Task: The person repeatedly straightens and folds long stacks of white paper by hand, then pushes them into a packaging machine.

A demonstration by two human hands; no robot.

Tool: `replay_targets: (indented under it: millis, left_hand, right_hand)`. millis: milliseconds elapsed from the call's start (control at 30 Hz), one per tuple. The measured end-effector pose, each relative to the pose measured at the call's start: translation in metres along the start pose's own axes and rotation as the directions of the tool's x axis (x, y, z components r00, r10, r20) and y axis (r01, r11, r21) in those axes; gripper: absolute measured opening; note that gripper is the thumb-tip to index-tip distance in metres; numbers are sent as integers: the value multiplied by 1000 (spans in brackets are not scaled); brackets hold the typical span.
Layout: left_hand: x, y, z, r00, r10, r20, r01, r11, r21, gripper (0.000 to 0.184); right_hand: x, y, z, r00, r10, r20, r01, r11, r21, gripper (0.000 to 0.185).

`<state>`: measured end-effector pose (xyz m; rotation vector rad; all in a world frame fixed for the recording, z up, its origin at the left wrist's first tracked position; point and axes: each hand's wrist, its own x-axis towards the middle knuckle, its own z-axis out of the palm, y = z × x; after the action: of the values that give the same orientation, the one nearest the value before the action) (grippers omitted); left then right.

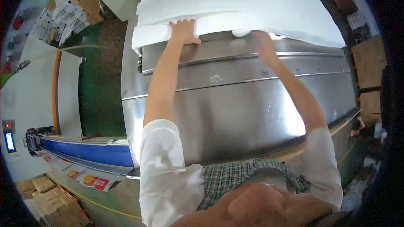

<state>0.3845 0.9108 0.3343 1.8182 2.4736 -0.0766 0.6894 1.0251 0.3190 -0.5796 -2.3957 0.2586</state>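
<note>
A wide white sheet (235,0) of soft material lies over the far part of a stainless-steel machine (227,113), its near edge folded and rumpled. My left hand (184,31) rests on that near edge, fingers spread on the white material and thumb out to the side over the metal. To the right, my right hand (264,46) is at the sheet's edge, just over the metal ledge. Motion smears its fingers, so I cannot tell whether they grip the material. Between the two hands, a small flap of the edge hangs down.
On the left is a blue conveyor belt (88,151) with printed packaging film (84,176) beside it. Cardboard boxes (54,197) stand at lower left, and more cartons (370,63) at right. A thin hose (63,50) stretches across the upper left.
</note>
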Motion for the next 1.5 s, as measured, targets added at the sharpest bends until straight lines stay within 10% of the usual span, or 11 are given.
replay_targets:
  millis: [167, 267, 433, 867, 1100, 1167, 1200, 1267, 1500]
  left_hand:
    - [-19, 11, 4, 994, 31, -108, -21, 996, 92, 75]
    - [-7, 6, 20, 1000, 17, 10, -17, 999, 32, 67]
    - [-6, 26, -9, 979, -152, 135, 144, 987, 68, 91]
    - [26, 71, -10, 737, -618, 273, 473, 761, 444, 101]
    - [13, -22, 36, 843, -487, 230, 435, 868, 241, 97]
    - [25, 51, -12, 814, -494, 306, 466, 870, 164, 89]
    - [28, 52, -10, 800, -493, 341, 481, 868, 126, 84]
    - [22, 3, 19, 840, -454, 299, 462, 886, 48, 81]
    - [-8, -54, 41, 961, -270, 67, 268, 963, 37, 78]
  right_hand:
    - [116, -98, 86, 947, -273, 167, 224, 939, 262, 31]
    - [137, -98, 93, 858, -27, 512, 7, 999, 41, 47]
    - [107, 45, 53, 925, 232, 301, -173, 962, -211, 68]
    - [29, 399, -205, 518, 421, 745, -103, 895, -434, 87]
    - [10, 539, -296, 321, 401, 858, 150, 873, -464, 110]
    - [-6, 592, -304, 234, 519, 822, 123, 823, -554, 95]
    - [-39, 721, -288, 318, 143, 937, -118, 987, -111, 75]
    - [-26, 612, -321, 330, 626, 707, 11, 746, -666, 90]
    - [-61, 624, -334, 603, 663, 444, -201, 664, -720, 75]
